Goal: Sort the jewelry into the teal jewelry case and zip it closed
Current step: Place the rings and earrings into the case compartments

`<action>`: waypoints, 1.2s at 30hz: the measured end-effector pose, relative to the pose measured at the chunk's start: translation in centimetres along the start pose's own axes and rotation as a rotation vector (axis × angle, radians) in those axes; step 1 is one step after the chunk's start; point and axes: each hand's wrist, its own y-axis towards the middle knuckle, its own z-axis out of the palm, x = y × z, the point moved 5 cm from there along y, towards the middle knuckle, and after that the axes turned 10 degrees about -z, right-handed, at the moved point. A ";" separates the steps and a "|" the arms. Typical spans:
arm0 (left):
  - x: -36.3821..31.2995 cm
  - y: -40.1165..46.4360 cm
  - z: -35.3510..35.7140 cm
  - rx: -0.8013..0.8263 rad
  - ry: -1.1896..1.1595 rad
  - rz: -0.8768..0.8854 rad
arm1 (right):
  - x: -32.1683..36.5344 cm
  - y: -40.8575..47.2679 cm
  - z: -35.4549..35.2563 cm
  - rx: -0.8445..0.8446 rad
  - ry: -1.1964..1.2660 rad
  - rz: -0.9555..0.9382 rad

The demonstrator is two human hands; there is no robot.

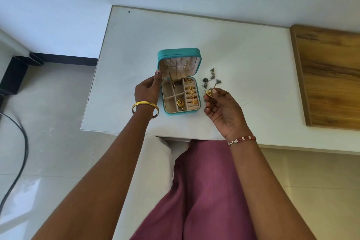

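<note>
The teal jewelry case (178, 52) stands open on the white table (243, 49), lid upright. Gold chains (185, 70) hang inside the lid. Several gold rings (191, 94) fill the right-hand slots, and a gold flower earring (180, 102) lies in a lower compartment. My left hand (147, 89) holds the case's left edge, thumb on the lid. My right hand (224, 107), just right of the case, pinches a gold earring (209, 92) between thumb and fingers. Dark metal earrings (211, 79) lie loose on the table beyond it.
A wooden board (331, 76) lies at the table's right end. The wall runs behind the table. A black cable (21, 142) trails on the tiled floor at left. My maroon-clad lap (204, 191) sits below the table's near edge.
</note>
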 end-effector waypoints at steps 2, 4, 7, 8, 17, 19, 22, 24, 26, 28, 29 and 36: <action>0.0 0.0 0.0 -0.003 0.005 0.003 | -0.1 -0.1 -0.1 0.003 -0.071 0.006; 0.1 0.0 0.0 -0.004 0.007 0.002 | -0.1 -0.2 0.1 0.017 -0.120 0.016; 0.0 0.1 0.0 -0.006 0.009 0.003 | 0.3 -0.5 0.6 0.061 -0.188 0.000; 0.0 0.1 0.0 -0.006 0.008 0.003 | 0.4 -0.6 0.9 0.079 -0.230 -0.017; -0.2 -0.1 -0.1 -0.007 0.018 0.020 | 1.0 0.5 3.5 0.144 -1.128 -0.515; -0.2 -0.1 0.0 -0.009 0.022 0.018 | 0.6 0.5 4.2 0.211 -1.184 -0.571; -0.2 -0.2 0.0 -0.011 0.018 0.019 | -0.1 0.6 5.3 0.275 -1.213 -0.611; -0.2 -0.1 0.0 -0.004 0.014 0.022 | -0.5 0.6 5.9 0.304 -1.234 -0.658; -0.1 -0.1 -0.1 -0.002 0.014 0.022 | -0.6 0.3 6.5 0.336 -1.255 -0.728; -0.1 0.0 -0.1 -0.004 0.014 0.022 | -0.9 0.1 6.9 0.371 -1.294 -0.797; -0.1 0.0 -0.1 -0.004 0.016 0.023 | -1.1 -0.1 7.1 0.390 -1.326 -0.833; 0.0 0.0 0.0 -0.002 0.017 0.020 | -1.4 -1.4 6.6 0.348 -1.571 -1.055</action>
